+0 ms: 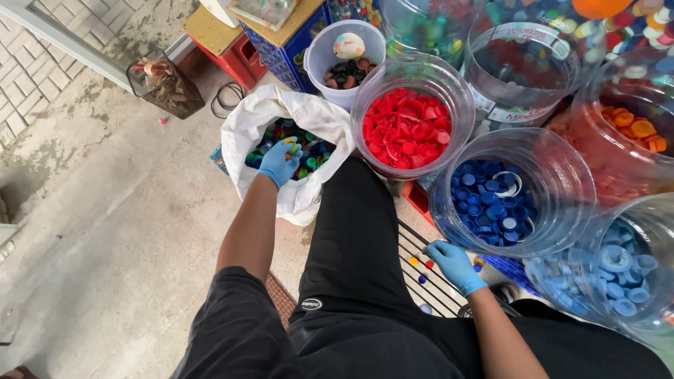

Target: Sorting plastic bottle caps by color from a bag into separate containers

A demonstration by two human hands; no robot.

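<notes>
Blue-gloved hands: left (279, 163) pinches caps in one sack (246, 126), right (453, 263) curled.

Sack, jars and one label band

A white sack (295, 123) lies open at left centre, mixed caps inside; clear round jars stand right of it, one (414, 123) of red caps, one (512, 189) of dark blue; the far empty jar (523, 67) wears a white band label (523, 31) with red and blue print.
</notes>
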